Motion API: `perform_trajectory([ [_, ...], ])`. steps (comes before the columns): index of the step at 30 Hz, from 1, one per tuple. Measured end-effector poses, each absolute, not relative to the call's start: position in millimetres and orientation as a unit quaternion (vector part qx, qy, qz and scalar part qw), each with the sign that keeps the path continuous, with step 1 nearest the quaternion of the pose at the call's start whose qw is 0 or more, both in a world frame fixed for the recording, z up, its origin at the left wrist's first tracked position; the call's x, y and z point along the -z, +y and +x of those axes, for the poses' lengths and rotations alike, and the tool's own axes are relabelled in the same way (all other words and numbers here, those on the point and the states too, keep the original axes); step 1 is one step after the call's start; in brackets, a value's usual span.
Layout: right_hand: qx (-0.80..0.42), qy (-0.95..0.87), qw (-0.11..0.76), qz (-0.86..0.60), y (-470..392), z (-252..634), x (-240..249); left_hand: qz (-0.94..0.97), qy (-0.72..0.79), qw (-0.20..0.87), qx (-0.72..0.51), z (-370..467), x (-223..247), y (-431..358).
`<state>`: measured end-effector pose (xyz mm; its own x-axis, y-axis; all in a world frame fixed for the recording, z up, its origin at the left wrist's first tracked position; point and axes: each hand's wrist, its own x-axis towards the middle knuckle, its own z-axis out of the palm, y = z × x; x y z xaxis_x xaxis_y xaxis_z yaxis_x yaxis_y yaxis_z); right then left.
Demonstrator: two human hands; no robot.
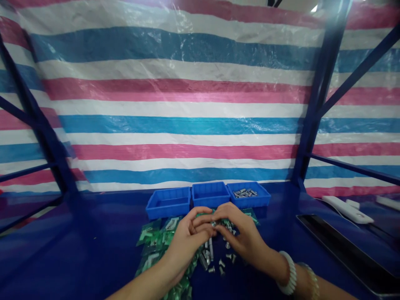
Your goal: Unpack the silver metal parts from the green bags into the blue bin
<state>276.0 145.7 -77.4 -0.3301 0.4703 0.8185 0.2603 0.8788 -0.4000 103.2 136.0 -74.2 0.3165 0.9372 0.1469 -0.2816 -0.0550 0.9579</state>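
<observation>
My left hand [187, 239] and my right hand [240, 235] meet fingertip to fingertip over the blue table, pinching a small metal part [213, 224] between them. Below them lie loose silver screws and fittings [215, 260] and several small green plastic bags [156, 237] holding more hardware. Just beyond the hands stand three blue trays in a row: the left tray [168, 202] and middle tray [210, 193] look bare, the right tray [248, 194] holds a few metal pieces. A white bead bracelet [290, 273] is on my right wrist.
A striped pink, blue and white tarp [187, 104] hangs behind the blue table [93, 241]. Dark blue frame posts [315, 104] stand left and right. At the right lie a dark tablet [346, 250] and a white bar-shaped device [346, 209].
</observation>
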Motion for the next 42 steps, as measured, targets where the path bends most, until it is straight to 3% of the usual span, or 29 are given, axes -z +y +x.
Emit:
perform_trajectory([
  [4, 0.003, -0.763, 0.568, -0.307, 169, 298, 73, 0.59, 0.333, 0.546, -0.494, 96, 72, 145],
  [8, 0.083, -0.727, 0.56, -0.39, 200, 332, 71, 0.725, 0.391, 0.413, -0.387, 87, 66, 154],
  [13, 0.113, -0.719, 0.509, -0.461, 231, 362, 78, 0.852, 0.437, 0.157, -0.241, 85, 59, 150],
  [17, 0.112, -0.719, 0.499, -0.471, 230, 358, 82, 0.881, 0.429, 0.067, -0.186, 87, 55, 141],
  [23, 0.081, -0.767, 0.474, -0.426, 199, 325, 73, 0.933, 0.346, 0.035, -0.091, 81, 33, 131],
  [28, 0.079, -0.756, 0.529, -0.377, 187, 316, 68, 0.949, 0.312, -0.008, -0.042, 77, 29, 130],
  [42, 0.057, -0.761, 0.561, -0.322, 175, 310, 64, 0.945, 0.312, 0.029, -0.091, 64, 17, 137],
])
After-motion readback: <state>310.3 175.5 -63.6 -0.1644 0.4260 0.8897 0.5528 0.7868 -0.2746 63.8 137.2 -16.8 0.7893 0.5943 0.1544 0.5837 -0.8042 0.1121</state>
